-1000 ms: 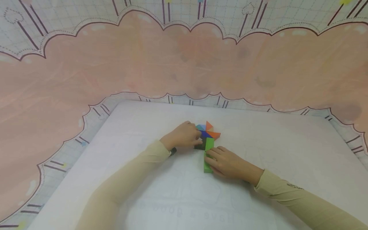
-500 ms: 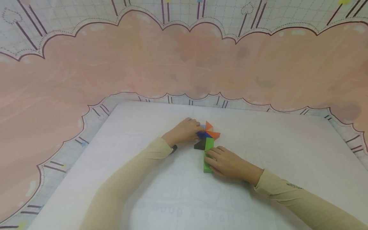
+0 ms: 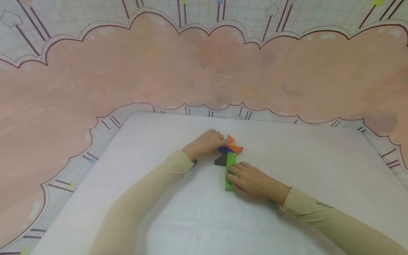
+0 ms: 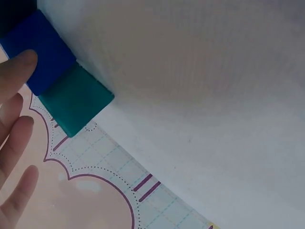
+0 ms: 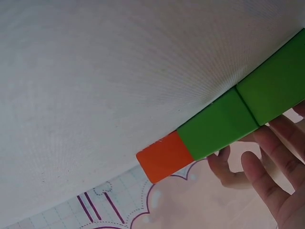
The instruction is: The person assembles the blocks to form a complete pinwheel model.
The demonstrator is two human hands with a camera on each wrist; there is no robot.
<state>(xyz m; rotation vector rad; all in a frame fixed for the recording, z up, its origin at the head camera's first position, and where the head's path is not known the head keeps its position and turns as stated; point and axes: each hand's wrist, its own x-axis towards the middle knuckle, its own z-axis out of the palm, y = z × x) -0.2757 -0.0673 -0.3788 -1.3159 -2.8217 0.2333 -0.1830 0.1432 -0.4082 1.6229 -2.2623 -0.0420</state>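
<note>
Triangular blocks lie in a pinwheel in the head view: an orange block point(image 3: 237, 149) at the right, another orange block point(image 3: 230, 139) at the top, and a blue block point(image 3: 225, 149) at lower left. A teal block point(image 4: 76, 100) adjoins the blue one in the left wrist view. My left hand point(image 3: 205, 144) covers the pinwheel's left side, its thumb touching the blue block. Below stand a black block point(image 3: 221, 160) and two green blocks point(image 5: 219, 124) end to end. My right hand point(image 3: 250, 179) rests on the lower green block, fingers fairly straight against it.
The blocks lie on a white tabletop point(image 3: 159, 141) with faint printed letters near the front. Beyond its far edge spreads a pink and white patterned mat point(image 3: 191, 74). A dark wristband shows at the left cuff.
My left hand has shifted slightly up and right, off the black block and onto the pinwheel's left side. The right hand stays on the green block.
</note>
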